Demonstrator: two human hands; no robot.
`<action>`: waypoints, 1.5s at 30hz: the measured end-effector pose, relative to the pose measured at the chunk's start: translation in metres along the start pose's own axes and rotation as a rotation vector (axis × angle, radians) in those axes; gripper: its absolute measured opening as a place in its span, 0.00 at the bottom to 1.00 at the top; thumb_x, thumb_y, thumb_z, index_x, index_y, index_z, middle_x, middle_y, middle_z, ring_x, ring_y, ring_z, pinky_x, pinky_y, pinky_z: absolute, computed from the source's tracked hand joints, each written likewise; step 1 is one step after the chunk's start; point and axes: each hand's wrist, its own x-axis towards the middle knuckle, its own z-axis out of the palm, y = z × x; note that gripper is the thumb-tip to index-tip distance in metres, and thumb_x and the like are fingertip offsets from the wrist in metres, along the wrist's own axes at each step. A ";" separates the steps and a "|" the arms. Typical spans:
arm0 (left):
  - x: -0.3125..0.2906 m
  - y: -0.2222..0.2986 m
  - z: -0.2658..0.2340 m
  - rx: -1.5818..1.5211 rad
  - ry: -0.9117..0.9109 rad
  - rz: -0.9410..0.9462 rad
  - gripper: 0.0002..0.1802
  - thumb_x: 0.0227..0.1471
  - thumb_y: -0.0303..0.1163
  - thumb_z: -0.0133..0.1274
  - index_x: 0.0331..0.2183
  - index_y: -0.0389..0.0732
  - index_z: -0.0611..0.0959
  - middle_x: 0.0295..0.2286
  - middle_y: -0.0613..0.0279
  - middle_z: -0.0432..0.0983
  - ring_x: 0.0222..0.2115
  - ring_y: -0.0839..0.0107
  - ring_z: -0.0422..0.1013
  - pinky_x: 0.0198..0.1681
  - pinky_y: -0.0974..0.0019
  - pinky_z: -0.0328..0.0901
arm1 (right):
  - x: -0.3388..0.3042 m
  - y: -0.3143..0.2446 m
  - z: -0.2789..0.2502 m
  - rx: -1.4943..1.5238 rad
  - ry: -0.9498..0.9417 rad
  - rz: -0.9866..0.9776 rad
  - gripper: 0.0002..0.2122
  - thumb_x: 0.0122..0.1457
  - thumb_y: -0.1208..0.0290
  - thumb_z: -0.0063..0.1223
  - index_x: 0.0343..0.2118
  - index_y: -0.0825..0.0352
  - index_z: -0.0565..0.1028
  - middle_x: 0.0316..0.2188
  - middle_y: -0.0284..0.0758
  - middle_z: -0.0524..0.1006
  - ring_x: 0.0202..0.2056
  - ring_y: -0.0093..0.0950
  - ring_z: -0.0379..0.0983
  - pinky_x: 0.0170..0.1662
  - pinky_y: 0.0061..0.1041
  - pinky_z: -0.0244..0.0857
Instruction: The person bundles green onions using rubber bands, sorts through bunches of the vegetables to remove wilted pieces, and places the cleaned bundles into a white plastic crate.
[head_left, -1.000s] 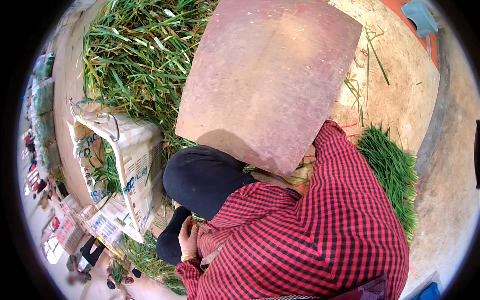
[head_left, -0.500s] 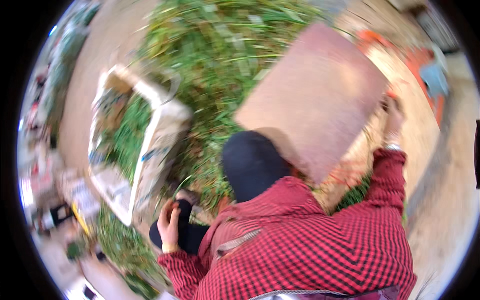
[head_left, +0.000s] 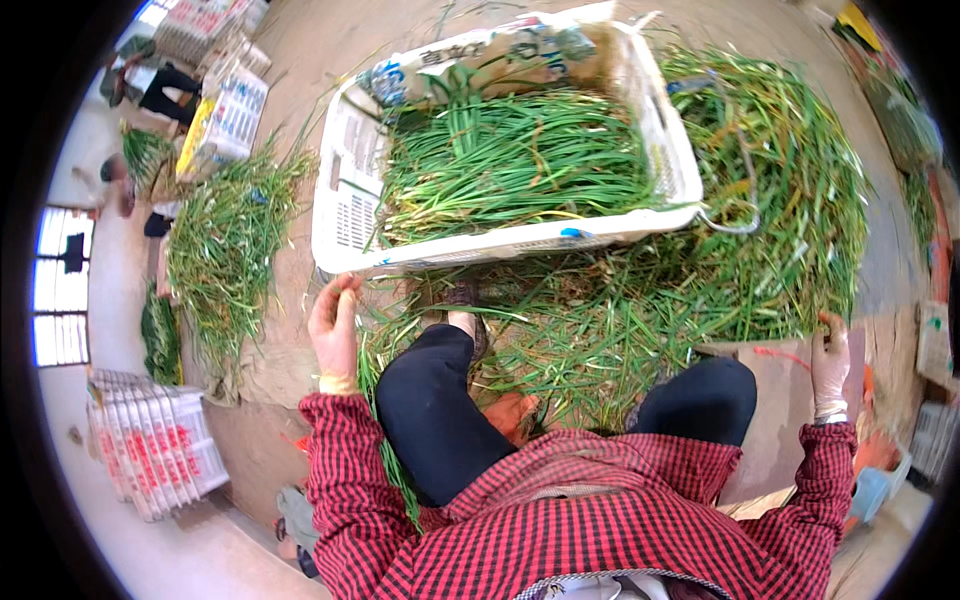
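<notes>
My right hand (head_left: 830, 362) is closed on the edge of a flat brown board (head_left: 775, 405), which lies beside my right knee. My left hand (head_left: 334, 328) is up by the near left corner of a white plastic crate (head_left: 500, 243); its fingers are bent in towards the thumb, and I see nothing between them. Long green leafy stalks (head_left: 520, 150), like garlic chives, lie in the crate. Loose stalks (head_left: 395, 450) hang between my left forearm and thigh.
A large heap of cut stalks (head_left: 790, 180) spreads right of the crate, with more scattered around my feet. Another pile (head_left: 225, 250) lies at left, near stacked white crates (head_left: 150, 445). A person (head_left: 160, 85) is at the far left. A light blue container (head_left: 880, 490) stands at right.
My view has turned, bringing the crate in front of me. The board, tilted up in my right hand before, is now lower at my right. My left hand's fingers have drawn together.
</notes>
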 end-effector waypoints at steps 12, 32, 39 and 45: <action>0.132 -0.091 0.030 0.462 0.287 0.086 0.08 0.53 0.33 0.58 0.36 0.47 0.86 0.17 0.65 0.75 0.16 0.75 0.70 0.23 0.70 0.64 | 0.158 -0.454 0.305 0.000 -0.700 -0.982 0.17 0.53 0.63 0.56 0.44 0.66 0.76 0.40 0.41 0.76 0.46 0.39 0.72 0.50 0.35 0.67; 0.134 -0.077 0.028 0.562 0.301 0.288 0.08 0.47 0.25 0.60 0.33 0.44 0.85 0.16 0.65 0.74 0.14 0.75 0.67 0.19 0.70 0.61 | 0.161 -0.527 0.474 -0.188 -0.719 -0.892 0.45 0.43 0.51 0.62 0.63 0.64 0.57 0.65 0.52 0.53 0.65 0.52 0.47 0.66 0.51 0.39; 0.126 -0.082 0.021 0.559 0.245 0.265 0.08 0.53 0.22 0.56 0.37 0.35 0.85 0.25 0.67 0.79 0.21 0.85 0.68 0.25 0.78 0.63 | 0.128 -0.555 0.460 -0.575 -1.000 -0.936 0.56 0.37 0.48 0.70 0.65 0.71 0.49 0.49 0.51 0.71 0.50 0.46 0.70 0.53 0.43 0.61; 0.129 -0.080 0.024 0.587 0.280 0.278 0.07 0.51 0.24 0.57 0.35 0.39 0.85 0.21 0.66 0.77 0.18 0.81 0.68 0.23 0.75 0.63 | 0.112 -0.530 0.474 -0.627 -0.797 -1.029 0.42 0.46 0.70 0.62 0.64 0.68 0.53 0.42 0.46 0.74 0.45 0.39 0.74 0.46 0.37 0.67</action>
